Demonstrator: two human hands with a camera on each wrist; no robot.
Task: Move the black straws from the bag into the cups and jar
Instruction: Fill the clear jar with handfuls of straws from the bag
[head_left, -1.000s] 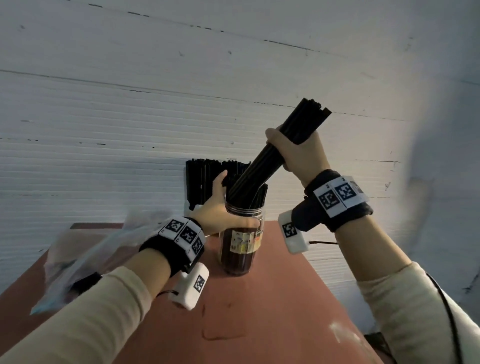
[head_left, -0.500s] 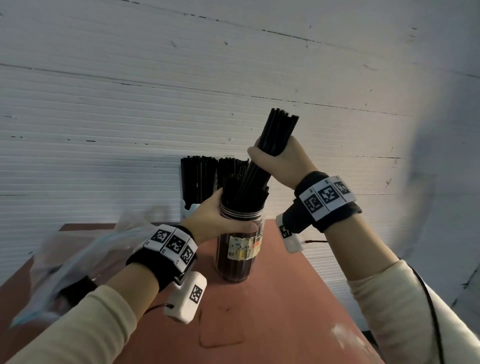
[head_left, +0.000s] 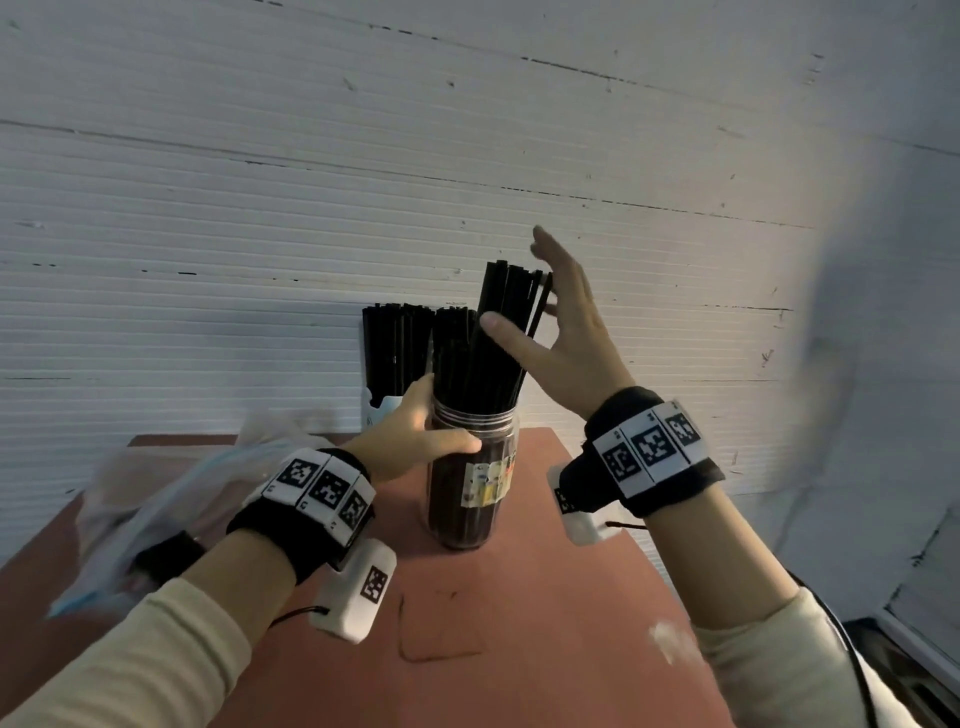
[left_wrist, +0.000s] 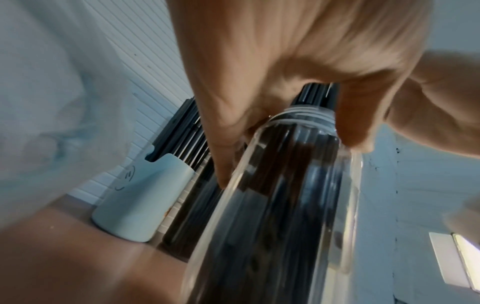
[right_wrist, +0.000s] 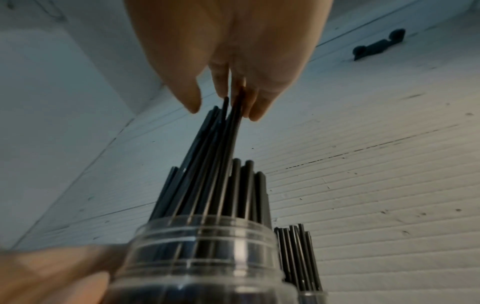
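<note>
A reddish-brown bench (head_left: 545, 597) fills the lower middle of the head view. Its surface carries a faint outlined rectangular mark (head_left: 441, 629) near the middle and a pale smudge (head_left: 670, 642) toward the right edge. Behind it rises a white ribbed wall (head_left: 208, 208), crossed by thin dark horizontal cracks and small scuffs. In the right wrist view a small dark bracket-like fitting (right_wrist: 379, 44), blurred and hard to identify, sits high on that wall. At the lower right of the left wrist view is a bright rectangular panel (left_wrist: 462, 259), possibly a window.
</note>
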